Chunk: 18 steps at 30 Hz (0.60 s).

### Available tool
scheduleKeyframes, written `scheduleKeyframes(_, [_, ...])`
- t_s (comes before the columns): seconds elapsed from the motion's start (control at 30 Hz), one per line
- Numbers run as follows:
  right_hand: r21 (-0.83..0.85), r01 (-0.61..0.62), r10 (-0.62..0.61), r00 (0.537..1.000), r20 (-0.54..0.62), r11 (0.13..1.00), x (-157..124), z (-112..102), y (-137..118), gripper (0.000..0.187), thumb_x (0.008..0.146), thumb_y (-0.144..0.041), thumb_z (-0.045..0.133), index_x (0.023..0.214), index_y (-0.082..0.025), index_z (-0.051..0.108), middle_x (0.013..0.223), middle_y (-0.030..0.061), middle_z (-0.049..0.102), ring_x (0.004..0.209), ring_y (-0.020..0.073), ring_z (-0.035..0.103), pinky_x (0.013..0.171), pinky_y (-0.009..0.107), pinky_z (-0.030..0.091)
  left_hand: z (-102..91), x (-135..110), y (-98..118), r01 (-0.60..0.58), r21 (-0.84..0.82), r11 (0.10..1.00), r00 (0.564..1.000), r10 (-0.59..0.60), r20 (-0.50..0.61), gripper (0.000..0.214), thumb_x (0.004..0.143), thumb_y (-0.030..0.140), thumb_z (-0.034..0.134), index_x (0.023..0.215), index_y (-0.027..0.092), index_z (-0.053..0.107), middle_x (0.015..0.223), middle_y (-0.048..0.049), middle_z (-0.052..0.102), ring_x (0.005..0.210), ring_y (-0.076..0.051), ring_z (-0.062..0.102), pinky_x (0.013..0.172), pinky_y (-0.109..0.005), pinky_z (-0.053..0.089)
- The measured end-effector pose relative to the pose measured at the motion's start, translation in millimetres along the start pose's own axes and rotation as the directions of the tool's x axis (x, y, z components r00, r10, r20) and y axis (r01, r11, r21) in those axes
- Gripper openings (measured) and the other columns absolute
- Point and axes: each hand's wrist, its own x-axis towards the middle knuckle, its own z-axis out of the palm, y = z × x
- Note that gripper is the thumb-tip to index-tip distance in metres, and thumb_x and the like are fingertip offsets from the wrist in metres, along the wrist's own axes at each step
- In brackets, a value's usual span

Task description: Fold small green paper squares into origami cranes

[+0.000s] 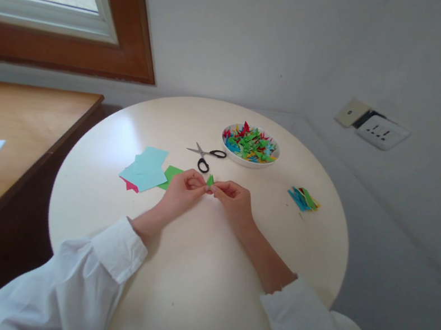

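Between my two hands is a small folded piece of green paper (210, 180), its pointed tips facing away from me. My left hand (184, 188) pinches its left side with thumb and finger. From the other side my right hand (235, 199) pinches it too, so the fingertips nearly meet and cover its lower part. Just left of my left hand lie a green paper sheet (171, 174) and several light blue paper sheets (148, 168), with a bit of red paper (130, 185) peeking out beneath. Black-handled scissors (204, 153) lie spread beyond my hands.
A white oval bowl (249, 162) full of small folded papers in several colours stands at the back. Coloured paper strips (304, 199) lie to the right on the round white table (199, 286). A wooden desk (41, 116) with paper and a pen is at left.
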Motion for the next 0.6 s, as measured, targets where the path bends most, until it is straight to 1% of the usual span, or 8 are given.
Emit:
scheduleKeyframes(0.13, [-0.005, -0.009, 0.008, 1.000, -0.010, 1.000, -0.9, 0.4, -1.5, 0.014, 0.058, -0.029, 0.069, 0.061, -0.017, 0.064, 0.063, 0.0025, 0.068, 0.062, 0.0166, 0.062, 0.062, 0.030, 0.048, 0.5, -0.3, -0.2, 0.003, -0.027, 1.000, 1.000, -0.003, 0.021, 0.022, 0.062, 0.027, 0.069, 0.070, 0.017, 0.051, 0.054, 0.0011, 0.059, 0.050, -0.011, 0.055, 0.045, -0.020, 0.035])
scheduleKeyframes(0.27, [0.050, -0.009, 0.010, 1.000, -0.021, 0.999, -1.0, 2.3, -3.4, 0.017, 0.054, -0.027, 0.071, 0.061, -0.018, 0.059, 0.061, 0.0002, 0.066, 0.060, 0.0159, 0.062, 0.062, 0.030, 0.050, 0.5, 0.1, -0.8, -0.004, -0.010, 1.000, 0.999, 0.004, 0.036, 0.021, 0.063, 0.024, 0.067, 0.072, 0.017, 0.049, 0.057, 0.0012, 0.060, 0.051, -0.011, 0.055, 0.046, -0.019, 0.036])
scheduleKeyframes(0.37, [0.059, 0.019, -0.017, 0.999, -0.037, 0.998, -1.1, 3.8, -2.8, 0.020, 0.053, -0.026, 0.072, 0.062, -0.019, 0.055, 0.061, -0.0011, 0.065, 0.059, 0.0151, 0.062, 0.060, 0.029, 0.050, 0.4, 0.2, -0.2, -0.031, 0.001, 1.000, 0.999, 0.030, 0.038, 0.021, 0.063, 0.023, 0.067, 0.072, 0.017, 0.049, 0.056, 0.0012, 0.061, 0.052, -0.010, 0.055, 0.047, -0.018, 0.037])
scheduleKeyframes(0.47, [0.037, 0.053, -0.052, 0.998, -0.043, 0.998, -1.1, 4.5, -0.1, 0.022, 0.054, -0.027, 0.071, 0.062, -0.019, 0.053, 0.061, -0.0015, 0.063, 0.060, 0.0148, 0.062, 0.059, 0.028, 0.051, 0.3, 0.5, 0.7, -0.031, -0.035, 0.999, 0.998, 0.033, 0.050, 0.022, 0.062, 0.024, 0.067, 0.072, 0.017, 0.049, 0.055, 0.0014, 0.061, 0.051, -0.010, 0.056, 0.049, -0.019, 0.039])
scheduleKeyframes(0.53, [0.030, 0.064, -0.063, 0.997, -0.041, 0.997, -0.9, 4.3, 1.5, 0.021, 0.054, -0.028, 0.071, 0.062, -0.019, 0.053, 0.061, -0.0017, 0.063, 0.059, 0.0147, 0.062, 0.059, 0.028, 0.051, -0.1, 0.7, 1.0, -0.029, -0.043, 0.999, 0.998, 0.031, 0.057, 0.023, 0.061, 0.025, 0.068, 0.074, 0.017, 0.050, 0.056, 0.0004, 0.062, 0.053, -0.012, 0.058, 0.051, -0.020, 0.041])
scheduleKeyframes(0.6, [0.024, 0.051, -0.051, 0.998, -0.026, 0.998, -1.1, 3.3, 1.9, 0.021, 0.054, -0.027, 0.071, 0.064, -0.018, 0.055, 0.061, -0.0014, 0.063, 0.059, 0.0146, 0.062, 0.060, 0.028, 0.051, -1.1, 0.2, 0.9, -0.020, -0.026, 0.999, 0.998, 0.021, 0.065, 0.024, 0.062, 0.025, 0.067, 0.079, 0.016, 0.052, 0.059, -0.0013, 0.064, 0.057, -0.013, 0.061, 0.053, -0.021, 0.043])
